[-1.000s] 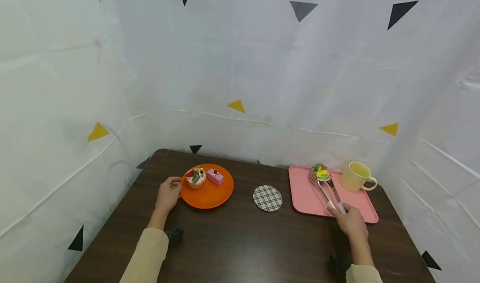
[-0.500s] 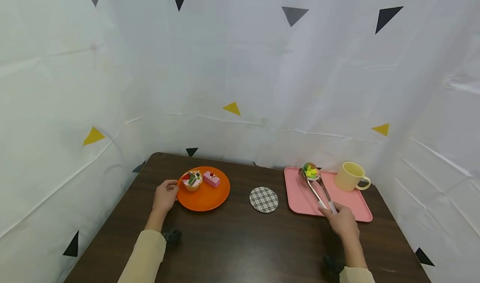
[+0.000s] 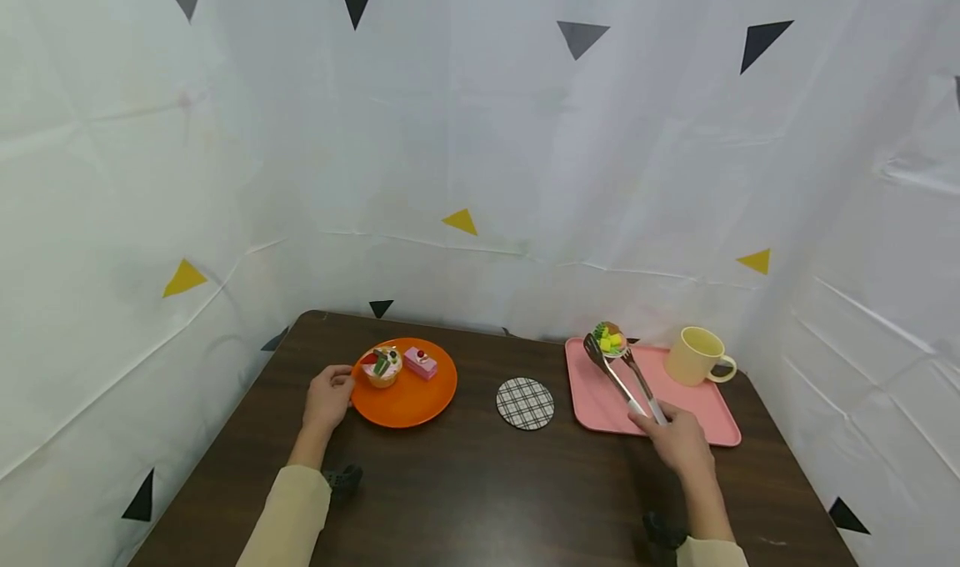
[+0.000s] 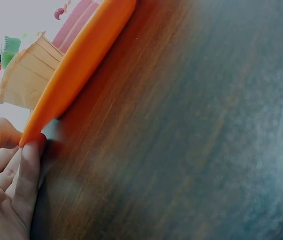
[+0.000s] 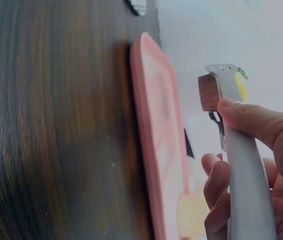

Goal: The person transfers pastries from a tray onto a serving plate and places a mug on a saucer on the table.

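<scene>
My left hand (image 3: 327, 398) pinches the left rim of an orange plate (image 3: 405, 404), thumb above and fingers beneath in the left wrist view. A fruit-topped tart (image 3: 382, 367) and a pink cake slice (image 3: 420, 362) sit on the plate. My right hand (image 3: 678, 438) grips the pale handles of metal tongs (image 5: 249, 185). Between the tongs' ends is a small tart with yellow and green topping (image 3: 611, 340), held above the pink tray (image 3: 693, 400). In the right wrist view the tongs partly hide this tart's brown cup (image 5: 209, 92).
A yellow mug (image 3: 693, 357) stands at the tray's back right. Between plate and tray lies a round checked coaster (image 3: 525, 403). The dark wooden table (image 3: 465, 484) meets a white curtain (image 3: 480, 133) at the back and sides.
The tongs and the yellow-green tart have moved left and slightly up relative to the tray. My left hand stays at the plate's rim. The head view has shifted a little.
</scene>
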Demonstrator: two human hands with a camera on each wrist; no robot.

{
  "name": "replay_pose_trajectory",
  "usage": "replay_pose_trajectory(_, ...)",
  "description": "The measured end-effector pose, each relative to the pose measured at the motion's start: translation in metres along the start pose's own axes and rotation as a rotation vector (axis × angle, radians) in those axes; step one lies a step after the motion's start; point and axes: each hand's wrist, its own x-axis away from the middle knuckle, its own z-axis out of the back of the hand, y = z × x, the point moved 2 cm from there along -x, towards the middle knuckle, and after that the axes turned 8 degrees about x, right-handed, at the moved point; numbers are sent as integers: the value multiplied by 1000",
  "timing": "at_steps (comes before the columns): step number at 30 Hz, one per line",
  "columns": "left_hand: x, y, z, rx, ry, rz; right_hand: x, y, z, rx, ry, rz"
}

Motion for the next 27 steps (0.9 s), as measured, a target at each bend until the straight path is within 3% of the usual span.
replay_pose_trajectory(11,2,1,0,-10,2,-6,11,-23,-9,30,36,111)
replay_pose_trajectory(27,2,2,0,-24,8,-8,33,-69,-25,-86,34,244)
